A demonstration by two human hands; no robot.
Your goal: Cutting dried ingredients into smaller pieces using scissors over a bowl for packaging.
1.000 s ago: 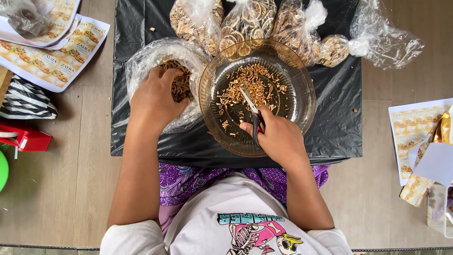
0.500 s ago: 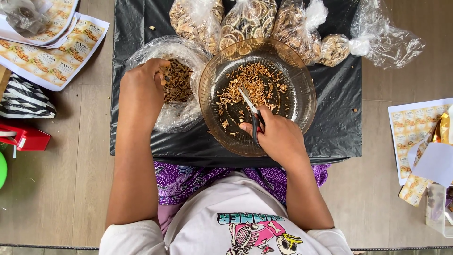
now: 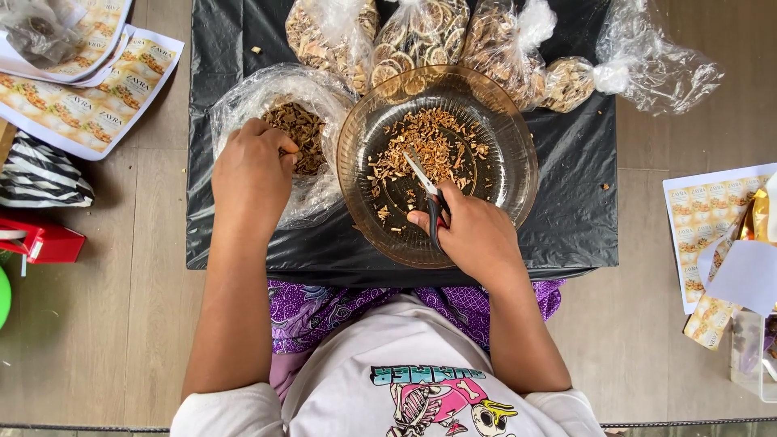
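a pair of scissors [image 3: 426, 193] lies in the right hand [image 3: 473, 235], which grips the dark handles while the pale blades point up and left over the middle of a round amber glass bowl [image 3: 518, 174]. the bowl sits at the centre of a black plastic sheet [image 3: 566, 218] covering the bench, and holds a scatter of small brown dried chips [image 3: 433, 146], thickest in its upper half. just left of the bowl, touching its rim, is an open clear bag [image 3: 243, 101] of darker brown bits [image 3: 303, 133]. the left hand [image 3: 251, 174] reaches into this bag, fingers curled at the bits; whether it has pinched any cannot be told. along the far edge of the sheet stand several tied clear bags [image 3: 421, 36] of dried slices and pieces, pressed close together, with one crumpled bag [image 3: 664, 73] at the right end. on the wooden floor [image 3: 105, 324] to the left lie printed label sheets [image 3: 97, 105], a black and white striped bag [image 3: 40, 174] and a red box [image 3: 44, 241]. to the right, well apart from the bowl, lie more label sheets [image 3: 700, 218] and loose white paper [image 3: 745, 275]. the person wears a white printed shirt [image 3: 388, 364] over purple patterned cloth [image 3: 324, 311].
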